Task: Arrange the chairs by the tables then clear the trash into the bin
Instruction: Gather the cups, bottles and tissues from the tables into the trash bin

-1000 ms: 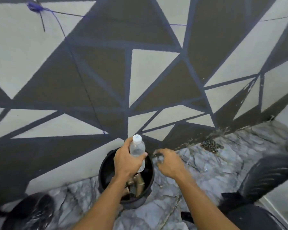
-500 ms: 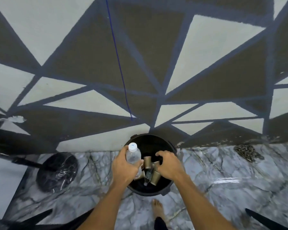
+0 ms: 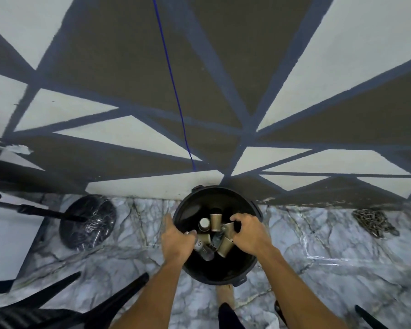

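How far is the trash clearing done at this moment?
Done: cups and a bottle lie in the bin. In hand: the left hand is open at the rim; the right hand curls over cups, grip unclear. Left: only chair legs show, so the chairs cannot be judged.

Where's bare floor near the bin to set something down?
Bare marble floor lies right of the bin, up to the chain; a narrower patch between bin and round stand base. Inside the bin is crowded with paper cups.
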Action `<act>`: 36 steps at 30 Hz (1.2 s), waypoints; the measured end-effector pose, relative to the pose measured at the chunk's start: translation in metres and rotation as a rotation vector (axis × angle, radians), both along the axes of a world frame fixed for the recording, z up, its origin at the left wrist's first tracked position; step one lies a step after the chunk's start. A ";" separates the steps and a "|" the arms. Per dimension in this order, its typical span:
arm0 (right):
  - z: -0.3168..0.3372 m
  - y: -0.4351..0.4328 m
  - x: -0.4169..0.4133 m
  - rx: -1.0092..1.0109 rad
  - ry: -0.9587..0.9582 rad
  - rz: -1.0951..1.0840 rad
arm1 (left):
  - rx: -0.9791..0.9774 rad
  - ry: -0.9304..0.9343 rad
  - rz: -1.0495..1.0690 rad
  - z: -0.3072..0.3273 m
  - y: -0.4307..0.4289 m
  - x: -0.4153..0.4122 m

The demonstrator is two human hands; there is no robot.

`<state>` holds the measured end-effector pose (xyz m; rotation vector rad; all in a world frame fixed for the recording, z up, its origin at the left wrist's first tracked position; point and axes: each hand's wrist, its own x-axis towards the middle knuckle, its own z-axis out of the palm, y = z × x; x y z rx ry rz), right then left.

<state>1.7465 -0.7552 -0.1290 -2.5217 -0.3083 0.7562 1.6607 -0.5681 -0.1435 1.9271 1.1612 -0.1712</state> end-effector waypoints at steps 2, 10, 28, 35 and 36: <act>0.001 0.007 0.005 0.021 0.005 -0.001 | 0.000 -0.019 -0.052 0.007 0.000 0.007; 0.020 0.005 0.005 0.028 -0.051 -0.099 | 0.003 -0.095 -0.299 0.022 0.002 0.033; 0.100 -0.102 -0.208 -0.113 -0.164 -0.810 | 0.034 -0.289 -1.422 0.083 -0.132 -0.020; 0.127 -0.177 -0.345 -0.164 -0.231 -1.168 | 0.031 -0.410 -1.856 0.119 -0.261 -0.106; 0.128 -0.185 -0.366 -0.171 -0.240 -1.217 | 0.025 -0.420 -1.899 0.121 -0.278 -0.121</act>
